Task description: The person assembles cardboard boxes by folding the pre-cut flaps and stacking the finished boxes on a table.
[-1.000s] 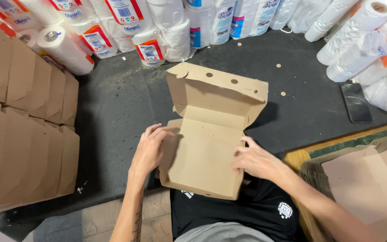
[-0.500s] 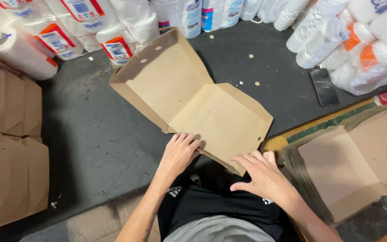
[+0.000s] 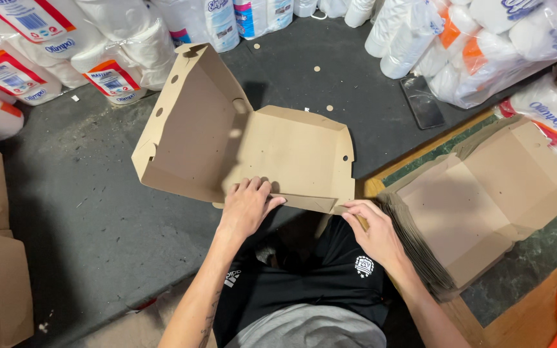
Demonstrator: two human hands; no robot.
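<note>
Cardboard, plain brown and matte, forms the half-folded box lying open on the dark floor before the person's knees, lid flap tilted up at left. Left hand presses spread fingers on the near front flap; right hand pinches that flap's right corner. Creasing firmly along the scored line, both ends level, should fold it cleanly; a stack of flat blanks lies right.
</note>
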